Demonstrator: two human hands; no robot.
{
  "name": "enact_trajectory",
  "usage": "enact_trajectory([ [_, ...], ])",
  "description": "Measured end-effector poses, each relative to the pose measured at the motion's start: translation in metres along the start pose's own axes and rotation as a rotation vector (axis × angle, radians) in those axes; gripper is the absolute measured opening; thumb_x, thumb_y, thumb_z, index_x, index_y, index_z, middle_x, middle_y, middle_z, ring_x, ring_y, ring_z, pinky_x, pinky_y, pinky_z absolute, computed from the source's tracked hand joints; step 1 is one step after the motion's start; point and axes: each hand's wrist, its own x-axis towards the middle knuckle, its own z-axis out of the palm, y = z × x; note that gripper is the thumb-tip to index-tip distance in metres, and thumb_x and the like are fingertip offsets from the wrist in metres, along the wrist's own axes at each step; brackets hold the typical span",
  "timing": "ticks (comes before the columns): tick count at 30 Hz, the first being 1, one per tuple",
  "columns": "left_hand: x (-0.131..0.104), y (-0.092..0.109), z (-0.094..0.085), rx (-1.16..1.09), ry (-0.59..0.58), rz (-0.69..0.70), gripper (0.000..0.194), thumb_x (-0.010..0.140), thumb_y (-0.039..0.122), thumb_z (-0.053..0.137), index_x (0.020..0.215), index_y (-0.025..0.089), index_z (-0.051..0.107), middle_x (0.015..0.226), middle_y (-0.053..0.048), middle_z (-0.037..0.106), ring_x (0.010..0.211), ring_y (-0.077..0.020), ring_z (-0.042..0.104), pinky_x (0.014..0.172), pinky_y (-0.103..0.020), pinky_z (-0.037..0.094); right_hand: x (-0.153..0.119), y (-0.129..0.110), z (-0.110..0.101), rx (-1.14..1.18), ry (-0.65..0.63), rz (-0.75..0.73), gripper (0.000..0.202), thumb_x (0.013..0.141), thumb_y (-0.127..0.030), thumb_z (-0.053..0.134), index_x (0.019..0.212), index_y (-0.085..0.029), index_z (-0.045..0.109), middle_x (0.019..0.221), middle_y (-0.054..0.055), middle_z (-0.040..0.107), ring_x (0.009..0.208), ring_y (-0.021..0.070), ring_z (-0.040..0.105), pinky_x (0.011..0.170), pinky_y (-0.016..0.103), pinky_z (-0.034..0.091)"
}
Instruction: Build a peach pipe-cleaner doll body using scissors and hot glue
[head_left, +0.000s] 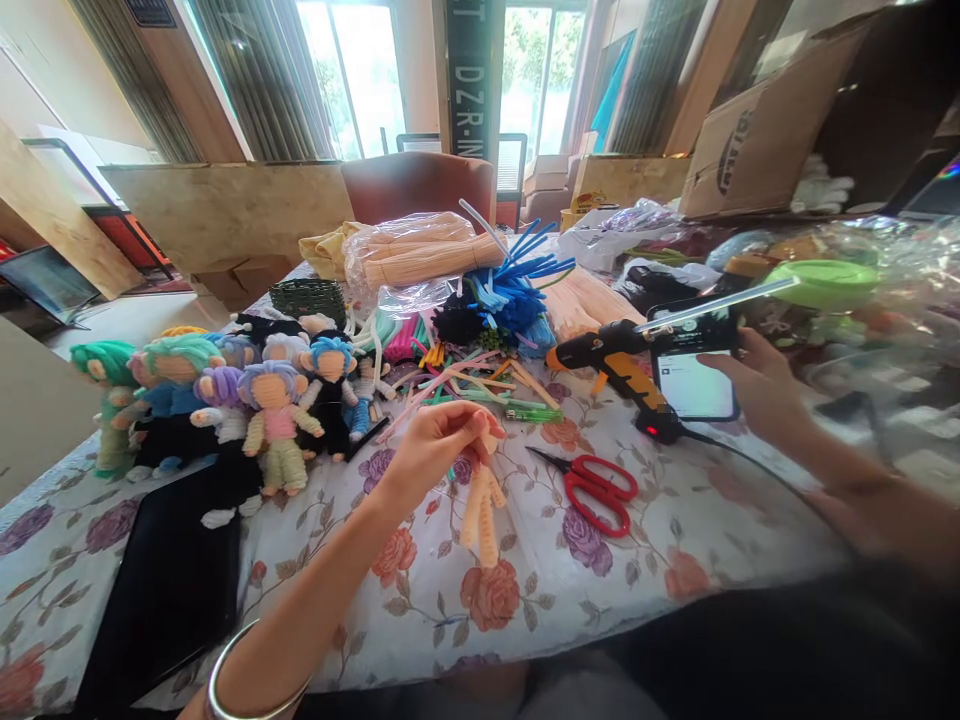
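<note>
My left hand (pixel 448 437) is closed in a pinch over the tablecloth. From it hangs a small peach pipe-cleaner doll body (pixel 485 505), its coiled limbs pointing down; the top is hidden by my fingers. At the right, my right hand (pixel 772 390) is on a smartphone (pixel 695 385) with a lit screen, thumb across the front and fingers at the right edge. In front of the phone is a black and orange glue gun (pixel 626 375) with a clear glue stick in its back and a red light on. Red-handled scissors (pixel 600 490) lie between my hands.
Several finished dolls (pixel 274 410) with colourful hair stand at the left, behind a black tablet-like slab (pixel 169 570). Loose pipe-cleaner pieces (pixel 472 385) and bundles (pixel 517 290) fill the table's middle back. A dark cord (pixel 750 460) runs right from the glue gun. Plastic bags crowd the right.
</note>
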Motion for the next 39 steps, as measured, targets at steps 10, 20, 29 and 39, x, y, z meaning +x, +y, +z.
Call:
enact_trajectory([
  [10, 0.0, -0.001, -0.001, 0.005, -0.007, 0.001, 0.029, 0.075, 0.039, 0.067, 0.076, 0.01, 0.066, 0.076, -0.007, 0.069, 0.05, -0.0074, 0.056, 0.048, -0.019, 0.044, 0.003, 0.011, -0.009, -0.285, -0.061, -0.187, 0.066, 0.047, -0.041, 0.082, 0.105, -0.02, 0.057, 0.094, 0.004, 0.066, 0.082, 0.0224, 0.062, 0.072, 0.038, 0.05],
  [20, -0.001, -0.002, -0.003, 0.049, -0.037, 0.02, 0.028, 0.075, 0.039, 0.067, 0.075, 0.01, 0.069, 0.077, -0.007, 0.067, 0.052, -0.0076, 0.056, 0.051, -0.02, 0.045, 0.0, 0.005, -0.004, -0.042, -0.023, -0.05, 0.039, 0.06, -0.04, 0.07, 0.094, -0.023, 0.059, 0.081, -0.001, 0.063, 0.067, 0.0142, 0.056, 0.055, 0.026, 0.044],
  [29, 0.0, -0.005, -0.006, 0.068, -0.016, 0.036, 0.023, 0.073, 0.032, 0.069, 0.066, 0.01, 0.071, 0.063, -0.004, 0.063, 0.049, -0.0067, 0.05, 0.047, -0.02, 0.042, -0.005, -0.003, 0.0, -0.021, 0.005, -0.001, 0.04, 0.056, -0.034, 0.067, 0.093, -0.022, 0.059, 0.071, -0.002, 0.063, 0.058, 0.0149, 0.056, 0.046, 0.024, 0.043],
  [39, 0.0, -0.002, -0.003, 0.022, 0.051, 0.079, 0.017, 0.069, 0.026, 0.071, 0.061, 0.011, 0.071, 0.057, -0.002, 0.062, 0.047, -0.0074, 0.052, 0.046, -0.019, 0.043, -0.003, 0.003, -0.001, 0.004, 0.011, -0.01, 0.042, 0.053, -0.03, 0.071, 0.092, -0.023, 0.057, 0.076, -0.002, 0.066, 0.064, 0.0167, 0.061, 0.055, 0.029, 0.05],
])
